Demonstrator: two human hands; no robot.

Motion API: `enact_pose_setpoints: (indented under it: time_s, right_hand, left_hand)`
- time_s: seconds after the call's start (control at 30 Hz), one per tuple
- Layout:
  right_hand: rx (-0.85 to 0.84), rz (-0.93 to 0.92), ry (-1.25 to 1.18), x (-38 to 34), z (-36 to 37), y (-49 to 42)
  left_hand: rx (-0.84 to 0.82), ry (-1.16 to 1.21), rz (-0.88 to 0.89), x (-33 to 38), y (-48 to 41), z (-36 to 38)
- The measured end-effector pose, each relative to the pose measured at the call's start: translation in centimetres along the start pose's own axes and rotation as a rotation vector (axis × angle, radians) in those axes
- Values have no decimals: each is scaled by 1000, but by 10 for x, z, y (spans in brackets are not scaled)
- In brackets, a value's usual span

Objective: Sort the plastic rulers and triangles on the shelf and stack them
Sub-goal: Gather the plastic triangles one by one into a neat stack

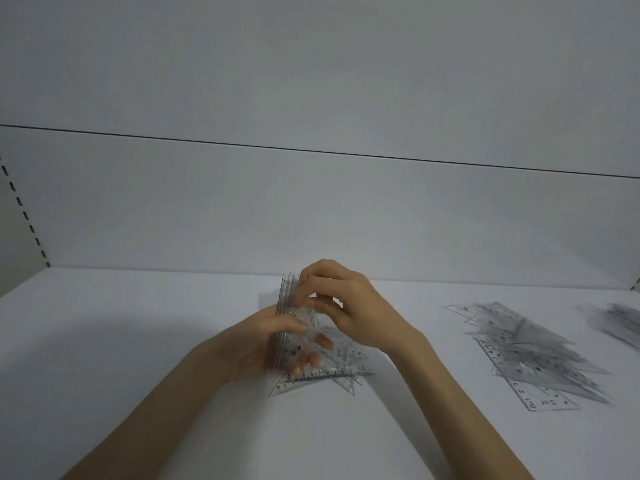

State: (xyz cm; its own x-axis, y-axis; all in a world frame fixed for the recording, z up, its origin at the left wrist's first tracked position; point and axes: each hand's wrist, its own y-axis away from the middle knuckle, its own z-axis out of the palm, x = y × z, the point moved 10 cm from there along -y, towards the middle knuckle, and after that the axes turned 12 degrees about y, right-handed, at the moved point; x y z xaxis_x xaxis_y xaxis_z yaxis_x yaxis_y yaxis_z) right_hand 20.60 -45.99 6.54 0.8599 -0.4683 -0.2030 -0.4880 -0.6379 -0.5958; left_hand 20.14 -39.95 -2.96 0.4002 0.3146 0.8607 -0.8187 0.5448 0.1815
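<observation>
Squaring is the job I judge to be in hand: the left hand grips a bundle of triangles held upright on edge, fingers wrapped across its clear face, and the right hand curls its fingertips onto the bundle's upper corner, pinching it. Under both hands loose triangles lie flat and fanned on the shelf; whether the bundle's lower edge rests on them I cannot tell. To do this well, tap the long edges down together so the sheets line up, and loosen the left grip just enough for them to slide without spilling. Clear plastic is slick, so the right fingers should steady the top rather than push sideways. Match right angles to one corner before laying the bundle flat. Well apart to the right wait a mixed heap of rulers and triangles and a further heap, too blurred to read
</observation>
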Motion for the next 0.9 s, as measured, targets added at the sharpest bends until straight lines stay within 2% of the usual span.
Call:
enact_pose_setpoints:
  time_s: [0.13,0.23,0.3,0.4,0.47,0.57,0.7,0.9]
  right_hand:
    - [37,48,18,4,-2,-1]
    - [35,327,63,45,-12,10]
    - [-121,492,117,71,-3,26]
    - [-444,643,131,83,27,52]
    - [-521,673,141,82,36,56]
    - [-477,672,172,83,31,52]
    - [-500,635,236,83,29,53]
    - [-480,623,115,81,35,52]
  left_hand:
    - [29,66,56,6,-1,-5]
    - [89,190,172,22,-1,-14]
    - [163,262,251,31,0,-26]
    - [234,319,313,38,1,-38]
    - [265,318,325,37,1,-42]
    - [288,321,327,36,0,-44]
    - [324,325,343,37,1,-48]
    - [349,339,354,39,1,-48]
